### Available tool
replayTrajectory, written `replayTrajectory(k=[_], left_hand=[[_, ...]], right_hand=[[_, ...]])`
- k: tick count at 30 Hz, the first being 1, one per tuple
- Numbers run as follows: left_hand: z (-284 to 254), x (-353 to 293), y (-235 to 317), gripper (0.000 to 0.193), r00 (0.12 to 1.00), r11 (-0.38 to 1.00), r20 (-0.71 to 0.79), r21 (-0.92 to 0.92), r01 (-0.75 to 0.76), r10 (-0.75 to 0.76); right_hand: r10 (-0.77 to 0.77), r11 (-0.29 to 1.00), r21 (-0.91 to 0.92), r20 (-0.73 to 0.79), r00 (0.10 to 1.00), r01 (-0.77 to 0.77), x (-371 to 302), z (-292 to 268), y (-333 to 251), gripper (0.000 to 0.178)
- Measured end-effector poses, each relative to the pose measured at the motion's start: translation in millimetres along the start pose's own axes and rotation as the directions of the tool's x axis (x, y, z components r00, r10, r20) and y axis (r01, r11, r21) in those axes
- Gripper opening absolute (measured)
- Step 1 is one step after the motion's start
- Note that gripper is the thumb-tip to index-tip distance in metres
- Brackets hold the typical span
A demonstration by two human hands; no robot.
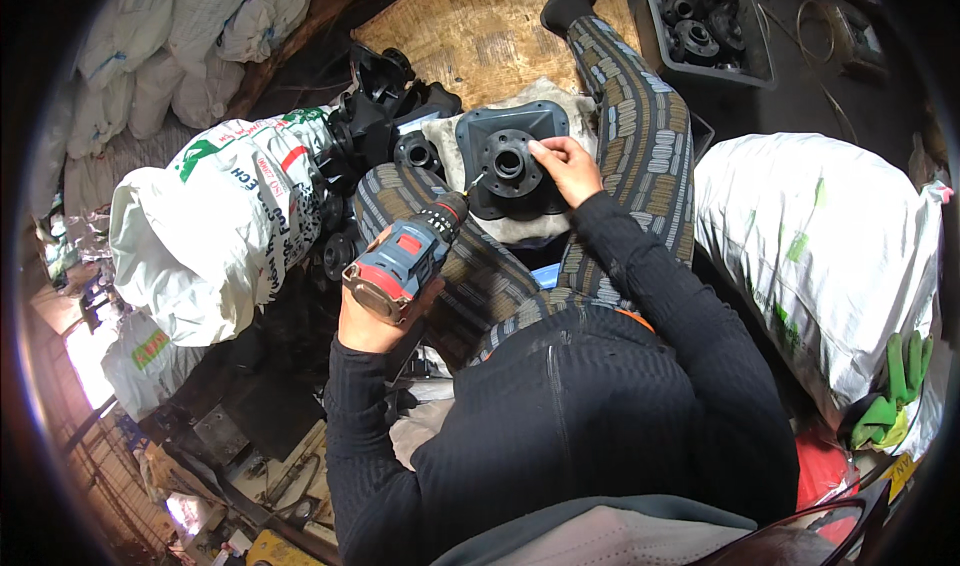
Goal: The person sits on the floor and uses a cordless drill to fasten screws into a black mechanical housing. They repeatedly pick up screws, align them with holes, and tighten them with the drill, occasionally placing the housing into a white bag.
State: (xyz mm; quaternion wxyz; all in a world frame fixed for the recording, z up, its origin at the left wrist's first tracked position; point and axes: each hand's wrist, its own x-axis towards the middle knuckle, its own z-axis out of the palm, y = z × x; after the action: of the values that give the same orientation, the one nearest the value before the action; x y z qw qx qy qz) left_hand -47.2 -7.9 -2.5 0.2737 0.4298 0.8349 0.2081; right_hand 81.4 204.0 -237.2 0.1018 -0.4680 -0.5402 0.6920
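Observation:
My left hand (368,326) is wrapped round the grip of a red and grey cordless drill (402,254). The drill's thin bit points at the rim of a round black flange (489,169) with a raised hub and small holes; whether it touches cannot be made out. With fingertips and thumb, my right hand (570,171) pinches the flange's right edge. Beneath the flange is a grey, square-rimmed housing (550,118) between my legs, on a pale cloth (452,166). A smaller black ring-shaped part (418,152) lies just left of it.
Black moulded parts (375,106) spill beside a white printed sack (190,256) on the left. A grey tub (768,71) at the far right contains several black flanges. Another white sack (800,221) stands right, green gloves (890,396) beside it. A worn wooden board (470,26) lies ahead.

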Motion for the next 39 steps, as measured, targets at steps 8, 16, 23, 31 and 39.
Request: replayTrajectory(k=[8, 16, 23, 31, 39], left_hand=[[-0.9, 9.8, -1.6, 0.046, 0.99, 0.987, 0.028, 0.077, -0.138, 0.136], [-7.6, 15.6, 20.2, 0.038, 0.989, 0.988, 0.003, 0.045, -0.147, 0.147], [-6.6, 18.2, 27.9, 0.035, 0.999, 0.999, 0.042, -0.036, -0.002, 0.004], [-17.5, 54.3, 17.5, 0.038, 0.99, 0.974, 0.067, 0.18, -0.134, 0.124], [-16.2, 82.6, 13.4, 0.054, 0.992, 0.996, 0.111, -0.061, 0.061, -0.054]], right_hand=[[-0.105, 0.944, 0.327, 0.138, 0.985, 0.054, 2.6, 2.1, 0.5, 0.023], [-0.123, 0.933, 0.353, 0.116, 0.986, 0.075, -31.0, -7.8, -22.2, 0.024], [-0.135, 0.924, 0.371, 0.096, 0.986, 0.09, -39.7, -5.3, -23.7, 0.023], [-0.037, 0.808, 0.579, 0.24, 0.97, -0.112, -27.0, 9.3, -16.1, 0.018], [-0.156, 0.773, 0.634, 0.159, 0.975, 0.021, -16.8, 12.2, -20.8, 0.016]])
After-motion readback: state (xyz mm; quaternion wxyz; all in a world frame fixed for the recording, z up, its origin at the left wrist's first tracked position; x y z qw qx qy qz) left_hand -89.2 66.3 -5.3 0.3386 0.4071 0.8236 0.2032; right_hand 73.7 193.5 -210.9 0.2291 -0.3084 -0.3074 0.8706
